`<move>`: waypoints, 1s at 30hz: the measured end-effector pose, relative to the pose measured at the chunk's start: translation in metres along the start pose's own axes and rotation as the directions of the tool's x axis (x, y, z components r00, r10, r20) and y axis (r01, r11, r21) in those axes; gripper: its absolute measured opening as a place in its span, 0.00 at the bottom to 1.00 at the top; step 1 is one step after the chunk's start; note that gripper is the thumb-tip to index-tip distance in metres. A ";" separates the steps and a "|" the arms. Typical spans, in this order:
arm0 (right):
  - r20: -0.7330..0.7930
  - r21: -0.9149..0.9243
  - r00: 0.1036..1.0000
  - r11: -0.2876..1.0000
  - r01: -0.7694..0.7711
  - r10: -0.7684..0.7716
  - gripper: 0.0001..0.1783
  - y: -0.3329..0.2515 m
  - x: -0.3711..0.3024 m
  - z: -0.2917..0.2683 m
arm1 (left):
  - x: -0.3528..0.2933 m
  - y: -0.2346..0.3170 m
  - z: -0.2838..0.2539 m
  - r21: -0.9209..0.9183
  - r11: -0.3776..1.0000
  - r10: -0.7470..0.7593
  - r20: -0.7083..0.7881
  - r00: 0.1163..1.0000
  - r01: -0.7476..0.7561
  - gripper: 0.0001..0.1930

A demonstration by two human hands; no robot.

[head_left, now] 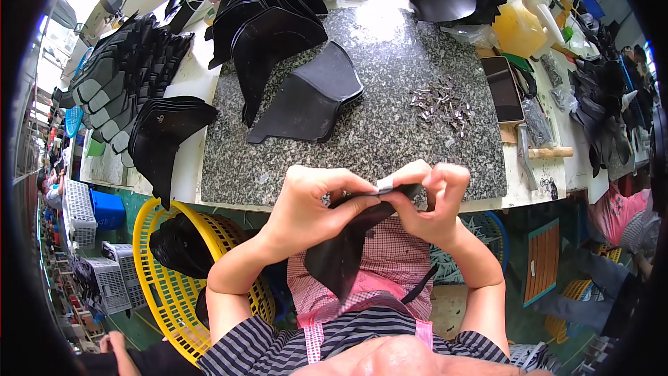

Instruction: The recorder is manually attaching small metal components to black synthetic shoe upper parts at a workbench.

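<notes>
Above my lap, just off the table's front edge, my left hand (313, 202) and my right hand (430, 191) pinch the upper edge of a black leather-like piece (341, 247). Its lower part hangs down to a point over my apron. At the meeting fingertips is a small whitish band (385, 186); whether it is a fitting or a wrap on a finger I cannot tell. Beyond my hands a small stack of black cut pieces (306, 97) lies on the speckled stone slab (390, 146). Small silvery metal parts (445, 106) are scattered at the slab's right.
Fanned black pieces (278, 31) are piled at the back left, with another stack (167, 125) overhanging the front-left edge. A yellow basket (142, 257) stands by my left arm. On the right are a phone (502, 90), a hammer (546, 152) and a yellowish container (518, 28).
</notes>
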State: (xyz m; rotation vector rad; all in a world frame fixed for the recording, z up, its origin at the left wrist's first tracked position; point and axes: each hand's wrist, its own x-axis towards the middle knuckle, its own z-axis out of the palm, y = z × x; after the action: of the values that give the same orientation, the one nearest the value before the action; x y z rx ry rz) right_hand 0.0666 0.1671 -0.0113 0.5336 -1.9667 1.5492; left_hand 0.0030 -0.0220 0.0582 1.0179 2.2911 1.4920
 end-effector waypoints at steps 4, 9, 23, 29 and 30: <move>0.030 -0.070 0.994 0.992 0.108 -0.106 0.32 -0.004 -0.012 0.000 | -0.017 0.000 0.007 0.029 0.998 -0.054 -0.025 0.998 0.054 0.08; -0.019 0.034 0.999 0.999 0.032 -0.032 0.30 -0.017 -0.028 0.003 | -0.030 -0.003 0.014 0.037 0.990 0.135 -0.030 0.990 -0.134 0.12; 0.252 0.035 0.967 0.999 -0.035 0.025 0.21 -0.034 -0.041 0.003 | -0.054 0.005 0.024 0.089 0.954 0.289 -0.005 0.957 -0.287 0.12; 0.420 -0.007 0.887 0.978 -0.210 0.193 0.20 -0.036 -0.034 -0.001 | -0.056 0.004 0.022 0.175 0.894 0.403 0.087 0.911 -0.413 0.12; 0.463 0.004 0.855 0.964 -0.267 0.235 0.21 -0.035 -0.033 -0.001 | -0.056 0.004 0.020 0.196 0.869 0.438 0.117 0.891 -0.453 0.12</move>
State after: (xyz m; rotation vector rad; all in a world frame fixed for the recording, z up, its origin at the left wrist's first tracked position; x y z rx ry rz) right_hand 0.1135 0.1584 -0.0065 0.7533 -2.4269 1.7788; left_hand 0.0562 -0.0431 0.0421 1.7342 2.3103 1.3345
